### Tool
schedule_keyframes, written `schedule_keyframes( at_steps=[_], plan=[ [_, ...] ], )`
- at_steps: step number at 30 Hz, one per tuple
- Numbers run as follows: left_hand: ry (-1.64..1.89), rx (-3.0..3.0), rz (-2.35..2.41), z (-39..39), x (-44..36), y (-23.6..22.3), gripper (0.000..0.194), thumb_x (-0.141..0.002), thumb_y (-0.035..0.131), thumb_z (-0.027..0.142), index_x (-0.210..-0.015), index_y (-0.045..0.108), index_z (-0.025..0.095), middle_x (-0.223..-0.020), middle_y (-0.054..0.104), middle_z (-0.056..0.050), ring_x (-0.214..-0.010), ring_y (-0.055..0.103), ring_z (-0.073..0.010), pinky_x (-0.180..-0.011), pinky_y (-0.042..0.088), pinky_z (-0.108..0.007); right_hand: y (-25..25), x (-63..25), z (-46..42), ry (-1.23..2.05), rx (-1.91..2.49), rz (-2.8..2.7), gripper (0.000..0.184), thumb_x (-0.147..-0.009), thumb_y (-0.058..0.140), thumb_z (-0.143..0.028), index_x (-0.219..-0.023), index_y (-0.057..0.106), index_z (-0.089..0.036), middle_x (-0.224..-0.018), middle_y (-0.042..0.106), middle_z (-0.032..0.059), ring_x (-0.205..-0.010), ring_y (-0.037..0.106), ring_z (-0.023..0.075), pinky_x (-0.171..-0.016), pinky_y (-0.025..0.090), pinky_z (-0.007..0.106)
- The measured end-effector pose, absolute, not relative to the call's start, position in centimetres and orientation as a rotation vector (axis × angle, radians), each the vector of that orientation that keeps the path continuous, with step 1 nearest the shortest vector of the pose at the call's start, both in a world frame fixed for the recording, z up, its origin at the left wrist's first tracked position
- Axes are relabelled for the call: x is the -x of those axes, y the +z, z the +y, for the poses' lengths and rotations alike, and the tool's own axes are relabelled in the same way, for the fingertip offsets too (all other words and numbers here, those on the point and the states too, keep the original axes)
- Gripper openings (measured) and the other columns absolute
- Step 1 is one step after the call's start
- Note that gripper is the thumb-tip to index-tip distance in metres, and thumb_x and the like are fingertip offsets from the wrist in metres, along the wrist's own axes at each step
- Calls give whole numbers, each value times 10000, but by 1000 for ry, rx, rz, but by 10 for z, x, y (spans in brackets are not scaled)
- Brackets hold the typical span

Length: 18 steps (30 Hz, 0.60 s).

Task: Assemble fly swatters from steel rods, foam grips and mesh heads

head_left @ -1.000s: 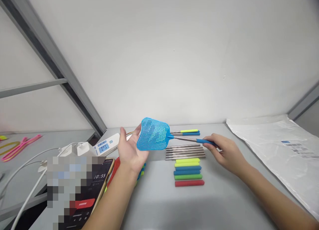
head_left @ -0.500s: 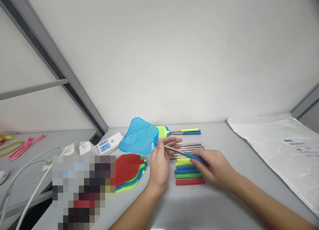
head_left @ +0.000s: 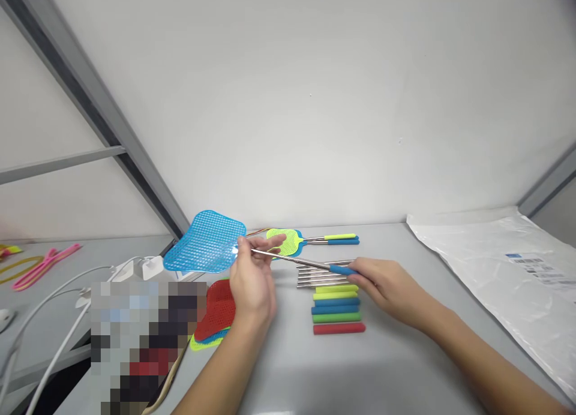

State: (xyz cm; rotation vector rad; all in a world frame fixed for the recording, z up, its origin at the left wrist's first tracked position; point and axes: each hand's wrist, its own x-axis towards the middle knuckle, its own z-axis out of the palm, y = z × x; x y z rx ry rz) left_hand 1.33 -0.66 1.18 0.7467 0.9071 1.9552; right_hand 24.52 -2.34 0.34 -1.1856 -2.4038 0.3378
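A fly swatter [head_left: 204, 242] with a blue mesh head, a thin metal rod and a blue grip is held above the table. Near the head's neck, my left hand [head_left: 254, 277] pinches it between thumb and fingers, other fingers extended. My right hand [head_left: 382, 289] is wrapped round the blue grip [head_left: 341, 270]. Beneath the rod lie several metal rods [head_left: 317, 277] side by side. Closer to me is a column of loose grips, with a red grip [head_left: 339, 328] nearest. Red, blue and yellow-green swatter heads [head_left: 216, 313] are stacked left of my left forearm, which partly covers them.
Swatters with a yellow-green head [head_left: 283, 242] on top lie by the wall. A white plastic bag [head_left: 490, 271] covers the table's right side. On the left are white cables [head_left: 58, 355], pink bands [head_left: 45, 266], a metal frame [head_left: 103, 121] and a blurred-out area.
My left hand has moved left with the blue head while my right hand stays on the grip. The metal rod between them shows much longer now, drawn out.
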Motion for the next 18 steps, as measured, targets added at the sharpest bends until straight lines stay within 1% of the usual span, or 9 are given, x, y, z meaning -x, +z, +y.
schedule_keyframes(
  at_steps=[3,7,10,12,15,18],
  plan=[
    [2012,-708,940,-3,-9,12,365,-933,415,477,-747,519,180,-754,726,-73,-858,691,-208,-808,463,-356,3,-255,-19,328,1208,-2411,283,-998,307,-343,-899,547,-230,-841,590,19,-741,514,163,-683,394,305],
    [1918,-771,955,-9,-21,3,380,-925,424,505,-786,552,175,-786,720,-69,-854,681,-202,-787,480,-351,-1,-262,-15,310,1255,-2383,218,-986,339,-317,-956,538,-234,-894,606,28,-756,509,174,-695,409,326],
    [1720,-889,926,-20,-37,-6,368,-922,450,484,-807,589,163,-897,720,-98,-916,661,-209,-780,484,-334,-3,-257,-17,280,1246,-2366,178,-978,362,-296,-1019,525,-235,-896,626,24,-751,514,175,-686,407,324],
    [1579,-983,887,-29,-47,-11,372,-934,434,473,-834,613,162,-989,709,-109,-979,641,-219,-806,482,-337,-3,-251,-21,226,1208,-2380,178,-980,360,-284,-1004,528,-230,-868,630,18,-714,506,166,-678,396,322],
    [1400,-1074,835,-39,-58,-16,378,-952,404,454,-935,648,165,-1111,677,-118,-1054,610,-232,-843,476,-343,-4,-243,-25,147,1139,-2398,197,-983,351,-253,-971,545,-220,-831,621,14,-675,495,151,-659,372,314],
    [1296,-1095,814,-42,-61,-18,399,-961,383,446,-1026,661,166,-1173,651,-124,-1092,592,-238,-865,472,-343,-6,-240,-27,116,1094,-2392,198,-980,365,-233,-958,561,-210,-810,618,15,-684,512,146,-640,352,303]
  ],
)
